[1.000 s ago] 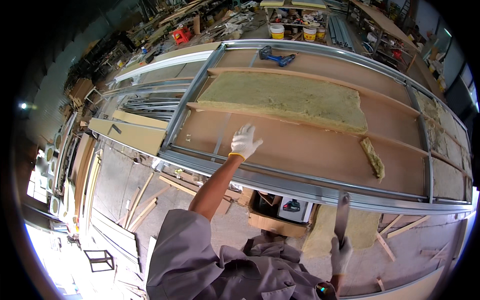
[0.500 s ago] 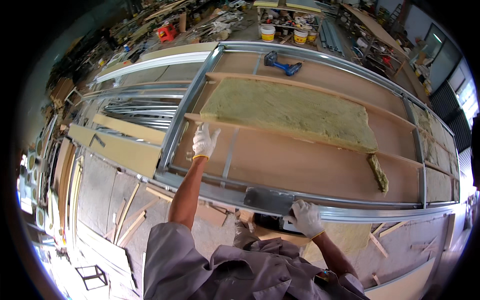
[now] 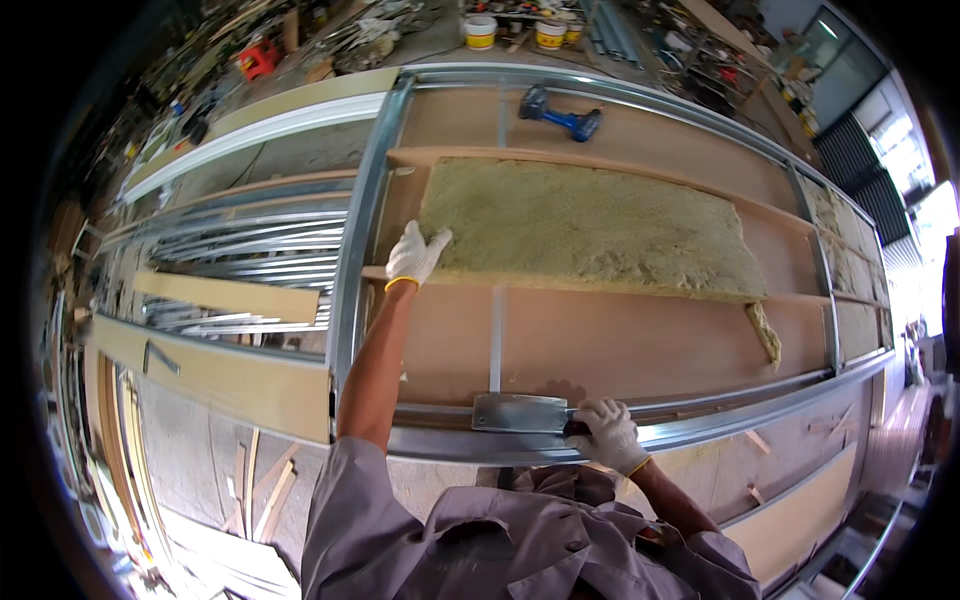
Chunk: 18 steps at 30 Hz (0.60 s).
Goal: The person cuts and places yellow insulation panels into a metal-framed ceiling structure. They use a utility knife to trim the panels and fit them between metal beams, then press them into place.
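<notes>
My left hand, in a white knit glove, has its fingers spread at the left end of a yellow-green mineral wool slab. The slab lies in the middle bay of a metal-framed panel. My right hand, also gloved, is closed round the dark handle of a cleaver. The cleaver's wide rectangular blade points left, over the frame's near rail. A narrow wool offcut hangs off the slab's near right corner into the near bay.
A blue cordless drill lies in the far bay. Wooden strips divide the bays. Metal profiles and boards lie to the left. Buckets and a red stool stand beyond the panel.
My left hand has moved from the near bay up to the slab's left end. My right hand has raised the cleaver slightly, its blade now catching light. The view has shifted too.
</notes>
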### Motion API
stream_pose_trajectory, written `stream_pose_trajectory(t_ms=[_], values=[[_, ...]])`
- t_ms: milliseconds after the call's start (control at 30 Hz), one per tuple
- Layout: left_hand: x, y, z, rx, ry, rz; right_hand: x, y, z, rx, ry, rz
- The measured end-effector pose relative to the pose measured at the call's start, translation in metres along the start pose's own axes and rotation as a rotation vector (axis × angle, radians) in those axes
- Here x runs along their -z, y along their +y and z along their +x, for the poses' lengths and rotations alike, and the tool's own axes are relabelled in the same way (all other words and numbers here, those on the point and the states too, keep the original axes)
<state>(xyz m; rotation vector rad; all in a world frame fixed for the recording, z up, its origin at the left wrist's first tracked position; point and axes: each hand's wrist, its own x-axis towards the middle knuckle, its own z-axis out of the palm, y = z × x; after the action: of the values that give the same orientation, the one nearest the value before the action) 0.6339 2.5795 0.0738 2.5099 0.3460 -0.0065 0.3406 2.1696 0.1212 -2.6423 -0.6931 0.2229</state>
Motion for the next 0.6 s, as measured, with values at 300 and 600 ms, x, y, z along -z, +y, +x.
stream_pose_trajectory(t_ms=[300,600], values=[[-0.011,-0.027,0.046,0.09,-0.154,-0.285,0.043,0.127,0.069,-0.84,0.678,0.742],[0.027,0.004,0.022,0.005,-0.125,-0.561,0.067,0.206,0.129,-0.885,0.909,1.561]])
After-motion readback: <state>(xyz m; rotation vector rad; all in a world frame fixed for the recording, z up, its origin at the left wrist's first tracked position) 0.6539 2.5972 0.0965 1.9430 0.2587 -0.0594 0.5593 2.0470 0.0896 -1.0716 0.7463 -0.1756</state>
